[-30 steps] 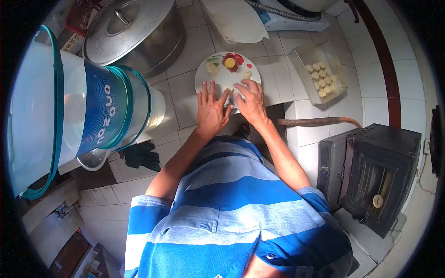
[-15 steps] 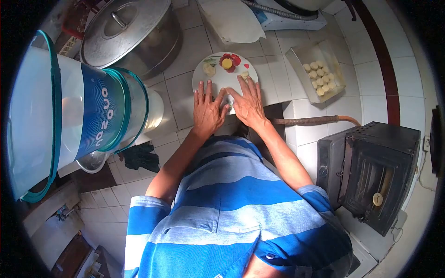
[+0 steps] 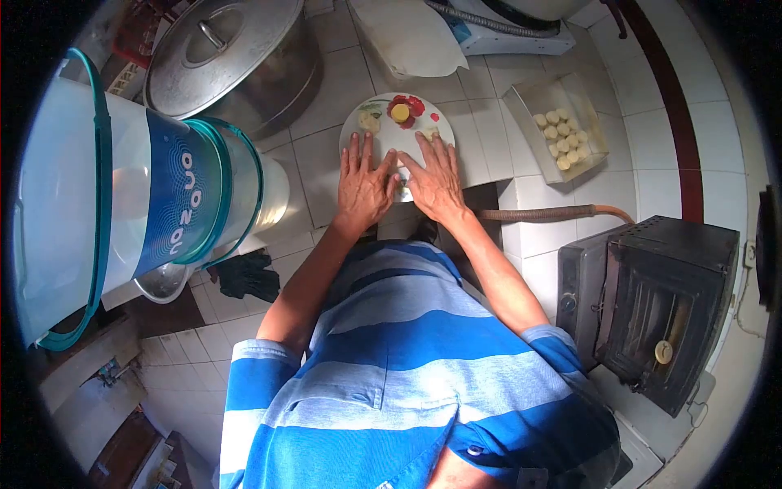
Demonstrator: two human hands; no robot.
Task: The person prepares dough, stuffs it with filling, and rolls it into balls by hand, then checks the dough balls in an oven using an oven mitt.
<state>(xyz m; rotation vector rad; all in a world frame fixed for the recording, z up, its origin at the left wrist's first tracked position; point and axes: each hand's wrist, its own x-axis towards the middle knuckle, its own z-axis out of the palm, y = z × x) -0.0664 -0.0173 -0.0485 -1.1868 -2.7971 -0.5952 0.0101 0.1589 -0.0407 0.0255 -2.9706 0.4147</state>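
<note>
A white plate [image 3: 444, 122] with painted red flowers lies on the tiled counter in front of me. My left hand [image 3: 365, 186] rests palm down on its near left part, fingers stretched and apart. Palm down on the near right part is my right hand [image 3: 437, 184], its fingers also spread. The two index fingers come close together at the middle. Anything under the palms is hidden. Beyond the left fingertips sits a pale dough-like lump [image 3: 369, 122]. A small yellow round piece [image 3: 400, 113] is on the painted flower. Pale scraps [image 3: 432, 133] lie by my right fingertips.
To the right, a rectangular container [image 3: 599, 153] holds several pale round pieces [image 3: 562, 134]. A lidded metal pot [image 3: 228, 57] and a large bucket [image 3: 122, 187] stand on the left. A black oven [image 3: 668, 301] is at right, with a hose [image 3: 538, 213] near my right forearm.
Both hands stay on the plate. My left hand has shifted slightly forward, and its thumb has moved up closer to the index finger. The right hand has barely moved.
</note>
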